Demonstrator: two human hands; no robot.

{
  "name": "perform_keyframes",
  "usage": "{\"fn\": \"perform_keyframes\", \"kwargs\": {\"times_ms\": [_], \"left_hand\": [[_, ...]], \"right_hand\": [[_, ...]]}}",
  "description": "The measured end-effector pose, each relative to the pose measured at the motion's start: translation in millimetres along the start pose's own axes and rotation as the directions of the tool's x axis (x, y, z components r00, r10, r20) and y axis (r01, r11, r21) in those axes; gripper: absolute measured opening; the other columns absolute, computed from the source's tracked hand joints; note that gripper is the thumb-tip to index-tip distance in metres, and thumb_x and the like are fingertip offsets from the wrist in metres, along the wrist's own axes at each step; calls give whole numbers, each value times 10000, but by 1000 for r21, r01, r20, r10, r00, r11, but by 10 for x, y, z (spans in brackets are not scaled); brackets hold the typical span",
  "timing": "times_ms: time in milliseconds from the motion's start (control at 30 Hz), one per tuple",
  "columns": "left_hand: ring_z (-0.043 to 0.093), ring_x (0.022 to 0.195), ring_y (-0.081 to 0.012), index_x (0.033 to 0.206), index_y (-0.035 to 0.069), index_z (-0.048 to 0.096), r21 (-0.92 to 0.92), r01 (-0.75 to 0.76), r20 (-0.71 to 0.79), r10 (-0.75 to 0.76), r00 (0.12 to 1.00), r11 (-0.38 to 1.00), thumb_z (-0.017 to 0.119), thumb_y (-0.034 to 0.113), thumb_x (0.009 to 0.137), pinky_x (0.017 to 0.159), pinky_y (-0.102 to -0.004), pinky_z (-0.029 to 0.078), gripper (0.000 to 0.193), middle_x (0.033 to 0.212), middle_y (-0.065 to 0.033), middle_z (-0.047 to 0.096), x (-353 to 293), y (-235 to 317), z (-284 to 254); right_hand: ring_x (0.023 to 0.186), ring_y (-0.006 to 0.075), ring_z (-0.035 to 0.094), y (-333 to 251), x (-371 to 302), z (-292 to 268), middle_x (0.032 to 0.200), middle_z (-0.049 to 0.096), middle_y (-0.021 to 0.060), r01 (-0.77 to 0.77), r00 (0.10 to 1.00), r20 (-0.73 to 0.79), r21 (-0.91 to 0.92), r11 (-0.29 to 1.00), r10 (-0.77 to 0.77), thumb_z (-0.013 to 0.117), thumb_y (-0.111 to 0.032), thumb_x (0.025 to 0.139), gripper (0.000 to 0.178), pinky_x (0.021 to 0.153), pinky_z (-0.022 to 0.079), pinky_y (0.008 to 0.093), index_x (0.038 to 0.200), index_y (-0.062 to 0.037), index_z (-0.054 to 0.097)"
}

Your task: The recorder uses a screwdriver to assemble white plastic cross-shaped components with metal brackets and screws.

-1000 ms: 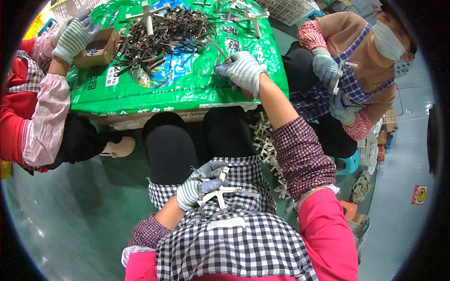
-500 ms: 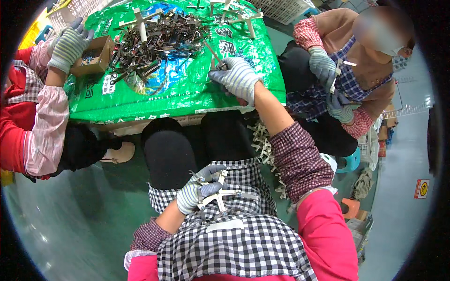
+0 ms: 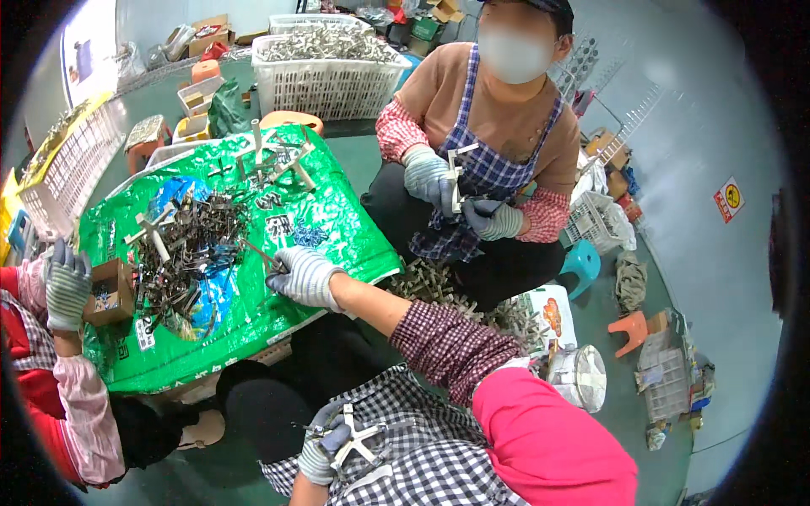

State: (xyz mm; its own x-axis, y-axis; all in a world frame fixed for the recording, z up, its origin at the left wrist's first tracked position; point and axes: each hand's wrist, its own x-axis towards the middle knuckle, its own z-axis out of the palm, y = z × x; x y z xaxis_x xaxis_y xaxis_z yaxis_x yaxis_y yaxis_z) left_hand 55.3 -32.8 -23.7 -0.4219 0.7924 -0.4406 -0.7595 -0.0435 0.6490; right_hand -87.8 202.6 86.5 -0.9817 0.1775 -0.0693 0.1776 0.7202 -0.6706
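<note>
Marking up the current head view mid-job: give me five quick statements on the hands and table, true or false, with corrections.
1. The left hand holds a white part. True.
2. The right hand rests on the lap. False: it is over the green sheet, holding a slim tool.
3. Both these hands are bare. False: both wear striped gloves.
4. A dark metal pile lies on the sheet. True.
5. The carton is closed. False: it is open, with small pieces inside.

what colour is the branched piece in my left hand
The branched piece in your left hand is off-white, seen best in the head view.
</note>
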Motion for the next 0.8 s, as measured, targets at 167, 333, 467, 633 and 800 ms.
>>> {"fn": "perform_keyframes", "kwargs": {"times_ms": [167,333,467,633,800], "left_hand": [[614,804,-218,1238,-46,386,-9,-18,15,18,1000,1000,613,114,732,725,-315,516,577,891,-149,612,-3,46,18],[615,799,-222,1237,-33,386,-38,-126,-37,125,992,991,671,176,738,725,-338,525,612,889,-149,609,-72,201,138],[595,775,-176,1254,13,415,96,-213,-104,222,969,972,675,165,727,692,-295,508,607,895,-117,611,-141,511,306],[577,957,-216,1210,44,486,399,-296,-13,328,945,868,699,168,693,839,-324,464,573,1159,-118,538,-30,688,311],[438,1197,-288,1131,72,555,629,-541,343,426,837,558,720,210,661,981,-374,349,517,1318,-178,421,56,895,601]], "right_hand": [[702,251,605,-75,-215,-137,776,633,156,-31,999,30,274,961,24,666,-258,754,304,658,474,357,905,-1,606],[663,123,536,-89,-716,-421,737,615,56,-105,988,154,528,843,26,674,-212,776,240,612,452,303,894,-15,605],[719,115,540,56,-1058,-390,756,607,43,-56,988,149,590,806,-40,663,-185,791,189,664,449,292,883,-38,589],[627,53,519,183,-1417,-340,703,582,-2,-14,986,137,638,770,-96,660,-153,812,141,561,433,239,834,-40,580],[702,75,523,344,-1574,-261,743,601,34,45,974,160,551,833,-158,678,-217,795,218,643,445,264,875,-29,603]]}}
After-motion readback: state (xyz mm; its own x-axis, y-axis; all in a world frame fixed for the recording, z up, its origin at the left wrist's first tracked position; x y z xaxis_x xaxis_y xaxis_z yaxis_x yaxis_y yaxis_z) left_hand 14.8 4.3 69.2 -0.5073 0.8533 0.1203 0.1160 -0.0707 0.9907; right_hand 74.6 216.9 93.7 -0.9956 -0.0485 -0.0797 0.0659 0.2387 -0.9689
